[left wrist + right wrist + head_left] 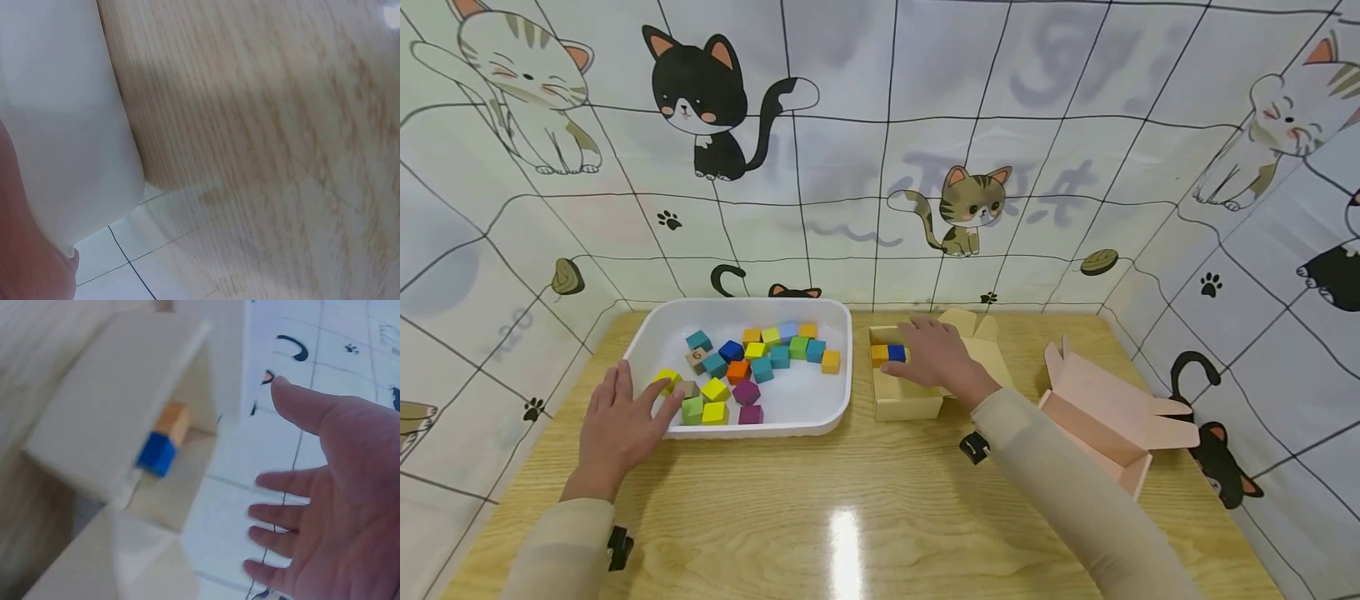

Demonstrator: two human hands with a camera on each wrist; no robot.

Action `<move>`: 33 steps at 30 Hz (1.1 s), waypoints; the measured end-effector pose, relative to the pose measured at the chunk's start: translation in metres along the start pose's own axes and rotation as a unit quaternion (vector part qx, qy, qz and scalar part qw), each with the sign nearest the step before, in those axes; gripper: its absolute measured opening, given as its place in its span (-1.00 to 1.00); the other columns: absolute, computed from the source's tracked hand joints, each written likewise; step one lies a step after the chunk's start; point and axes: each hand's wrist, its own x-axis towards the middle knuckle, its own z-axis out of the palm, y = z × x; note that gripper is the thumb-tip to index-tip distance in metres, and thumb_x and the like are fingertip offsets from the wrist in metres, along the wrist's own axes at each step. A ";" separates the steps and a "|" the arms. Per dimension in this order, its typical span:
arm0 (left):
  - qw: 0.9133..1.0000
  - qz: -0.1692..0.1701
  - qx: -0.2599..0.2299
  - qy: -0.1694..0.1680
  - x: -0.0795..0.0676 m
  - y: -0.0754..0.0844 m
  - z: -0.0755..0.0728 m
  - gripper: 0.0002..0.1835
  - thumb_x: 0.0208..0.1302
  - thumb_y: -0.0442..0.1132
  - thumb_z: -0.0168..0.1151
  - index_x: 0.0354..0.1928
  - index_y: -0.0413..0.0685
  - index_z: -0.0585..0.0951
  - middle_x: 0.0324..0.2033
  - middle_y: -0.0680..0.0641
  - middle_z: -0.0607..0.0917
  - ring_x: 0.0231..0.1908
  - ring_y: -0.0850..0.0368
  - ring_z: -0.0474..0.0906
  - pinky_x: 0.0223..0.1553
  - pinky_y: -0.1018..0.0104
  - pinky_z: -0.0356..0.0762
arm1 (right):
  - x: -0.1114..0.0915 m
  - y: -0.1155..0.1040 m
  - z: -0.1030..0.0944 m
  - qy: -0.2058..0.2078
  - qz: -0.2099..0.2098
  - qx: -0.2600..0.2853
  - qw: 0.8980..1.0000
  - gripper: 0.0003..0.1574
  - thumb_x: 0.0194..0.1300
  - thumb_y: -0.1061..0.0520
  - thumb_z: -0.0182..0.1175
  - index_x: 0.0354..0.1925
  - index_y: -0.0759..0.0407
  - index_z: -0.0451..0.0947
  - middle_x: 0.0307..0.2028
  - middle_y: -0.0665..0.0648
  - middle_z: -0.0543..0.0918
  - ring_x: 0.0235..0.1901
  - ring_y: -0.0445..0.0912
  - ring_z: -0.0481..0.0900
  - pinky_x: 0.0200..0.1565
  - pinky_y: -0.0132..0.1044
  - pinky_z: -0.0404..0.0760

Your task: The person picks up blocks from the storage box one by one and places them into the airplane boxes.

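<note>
A white tray (pixel 805 400) on the left holds several coloured cubes, among them yellow, teal and purple ones. Over its near left corner lies my left hand (pixel 625 421), fingers spread, the index fingertip close to a yellow cube (pixel 666 379). In the left wrist view only an edge of that hand (pixel 31 262) shows beside the tray wall. My right hand (pixel 942 354) is above a small cream cardboard box (pixel 906 410), its fingers extended and its palm bare in the right wrist view. Inside the box an orange cube (pixel 175 420) and a blue cube (pixel 156 453) sit side by side.
A pink cardboard box (pixel 1105 433) with its lid up stands at the right, near my right forearm. The cream box's lid (pixel 988 354) is folded back to the right. A cat-patterned sheet (pixel 850 167) encloses the wooden table (pixel 760 508) at the back and sides.
</note>
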 end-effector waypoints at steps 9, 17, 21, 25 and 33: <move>1.000 -0.001 0.005 -0.004 0.000 -0.003 0.005 -0.23 0.27 0.34 -0.35 0.26 -0.09 0.34 0.37 -0.43 -0.25 0.34 -0.41 -0.35 0.25 -0.40 -0.22 | 0.030 -0.047 0.007 0.061 -0.074 -0.030 0.995 -0.38 0.11 -0.28 0.18 0.11 -0.13 0.45 0.39 0.10 0.10 0.43 0.05 -0.12 0.39 0.04 -0.09; 1.000 0.001 0.004 0.007 0.000 -0.004 0.004 -0.24 0.28 0.33 -0.34 0.24 -0.09 0.35 0.37 -0.44 -0.25 0.35 -0.41 -0.36 0.26 -0.38 -0.24 | 0.060 -0.073 0.031 0.050 -0.075 -0.078 0.993 -0.45 0.12 -0.28 0.17 0.03 -0.10 0.52 0.40 0.10 0.06 0.43 0.06 -0.18 0.40 0.06 -0.14; 1.000 -0.002 0.004 0.005 0.000 -0.002 0.004 -0.23 0.28 0.34 -0.35 0.25 -0.10 0.35 0.37 -0.43 -0.26 0.35 -0.40 -0.38 0.27 -0.37 -0.25 | 0.070 -0.078 0.039 0.041 -0.062 -0.093 0.993 -0.52 0.11 -0.26 0.18 -0.05 -0.09 0.56 0.38 0.09 0.10 0.43 0.05 -0.17 0.40 0.06 -0.13; 1.000 -0.006 0.005 0.009 0.001 -0.002 0.005 -0.23 0.27 0.35 -0.35 0.25 -0.10 0.34 0.37 -0.42 -0.26 0.35 -0.40 -0.37 0.28 -0.36 -0.27 | 0.076 -0.081 0.045 0.034 -0.054 -0.104 0.993 -0.57 0.11 -0.25 0.19 -0.09 -0.12 0.59 0.37 0.07 0.13 0.42 0.05 -0.15 0.40 0.05 -0.14; 1.000 0.000 0.003 0.012 0.001 -0.005 0.005 -0.26 0.29 0.32 -0.34 0.26 -0.08 0.34 0.38 -0.41 -0.25 0.36 -0.39 -0.37 0.29 -0.35 -0.27 | 0.087 -0.088 0.052 0.021 -0.039 -0.128 0.991 -0.65 0.13 -0.16 0.18 -0.12 -0.10 0.61 0.36 0.06 0.15 0.42 0.05 -0.17 0.40 0.06 -0.16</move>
